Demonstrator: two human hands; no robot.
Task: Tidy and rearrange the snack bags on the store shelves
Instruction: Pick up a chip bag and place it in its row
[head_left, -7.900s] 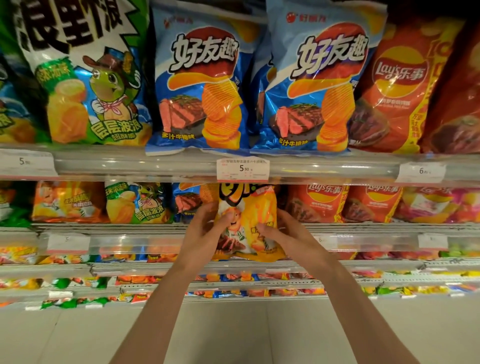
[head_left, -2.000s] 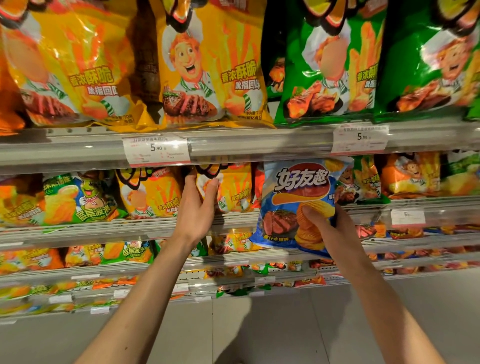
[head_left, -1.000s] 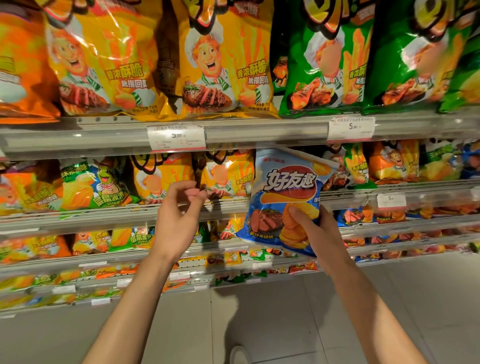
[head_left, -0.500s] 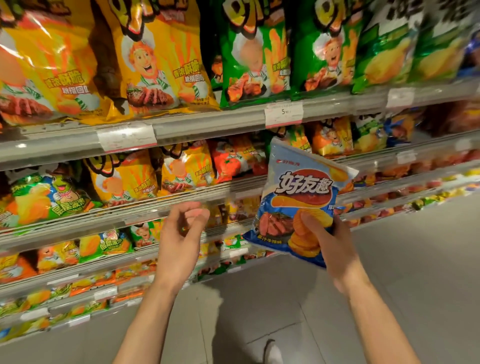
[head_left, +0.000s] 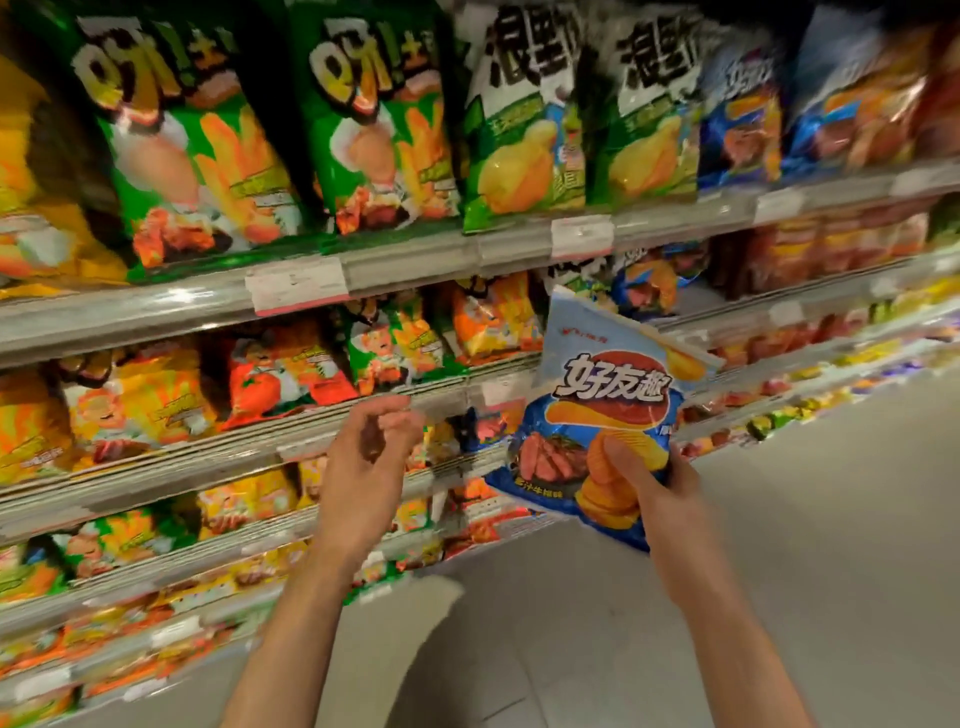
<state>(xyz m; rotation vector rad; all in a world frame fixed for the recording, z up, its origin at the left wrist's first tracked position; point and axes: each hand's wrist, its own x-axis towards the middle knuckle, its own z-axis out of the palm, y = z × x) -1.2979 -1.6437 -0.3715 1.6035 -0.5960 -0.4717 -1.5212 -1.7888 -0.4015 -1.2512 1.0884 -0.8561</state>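
My right hand (head_left: 657, 486) grips the lower part of a blue chip bag (head_left: 597, 395), thumb on its front, and holds it upright in front of the shelves. My left hand (head_left: 366, 462) hangs in the air beside it with fingers loosely curled and holds nothing. It is a little in front of the second shelf rail (head_left: 260, 447). Matching blue bags (head_left: 737, 119) stand on the top shelf at the right, and another blue bag (head_left: 649, 283) sits on the shelf below, just behind the held one.
Green bags (head_left: 208, 150) and green-and-yellow bags (head_left: 524, 150) fill the top shelf. Orange and red bags (head_left: 280, 369) line the second shelf, with several lower shelves of small packs. A grey tiled floor (head_left: 779, 545) stretches to the right. The picture is blurred.
The view has swung to the right along the shelves, bringing blue bags into sight at the upper right. My right hand keeps its hold on the blue bag; my left hand stays off the shelf.
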